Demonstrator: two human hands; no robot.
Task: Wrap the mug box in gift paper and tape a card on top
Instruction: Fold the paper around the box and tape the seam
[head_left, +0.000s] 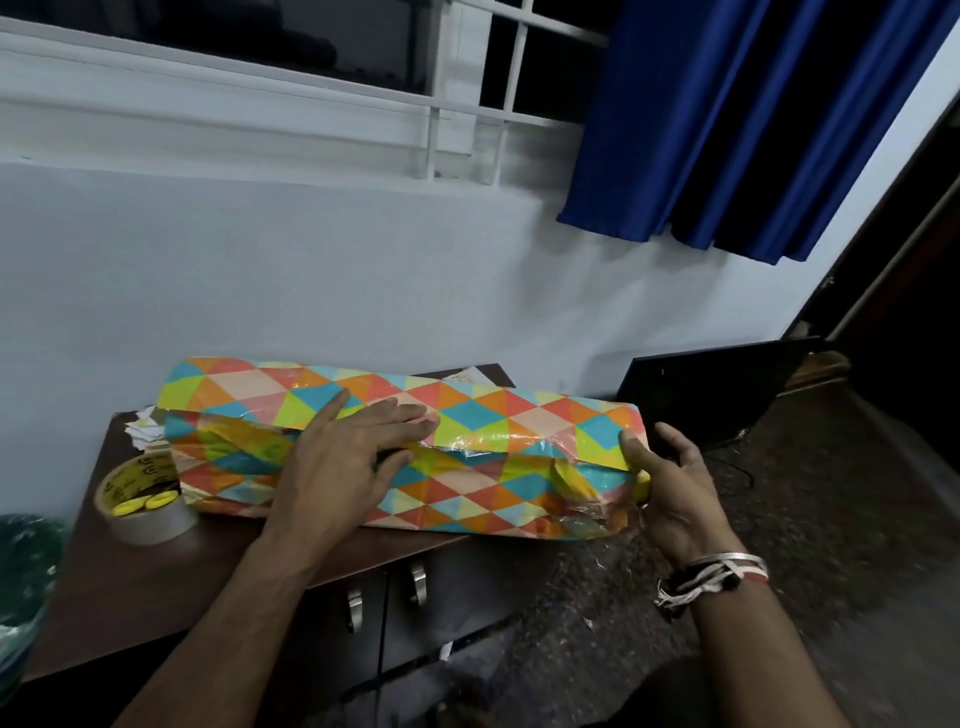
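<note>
Fingers (400, 415) of the left hand (337, 457) lie straight and spread, pressing flat on the seam where one edge of the paper (524, 415) laps over the other. The right hand (675, 483) grips the paper's loose right end, thumb in front and the other fingers curled behind it. The box is hidden inside the paper, so its exact place can't be told; the bundle lies lengthwise on the table (130, 597), its right end hanging past the table's edge. The step in hand looks like closing the long seam. To do it well, the left palm should pin the overlap firmly while the right hand draws the sheet snug, so no slack bulges under the seam; the glossy paper is already crumpled near the right end and may tear if pulled sharply. Tape (150, 519) sits just beside the bundle's left end, with something yellow lying on the roll. A strip from it should go on before either hand lets go. White scraps (143, 426) lie behind the tape; whether one is the card I can't tell.
</note>
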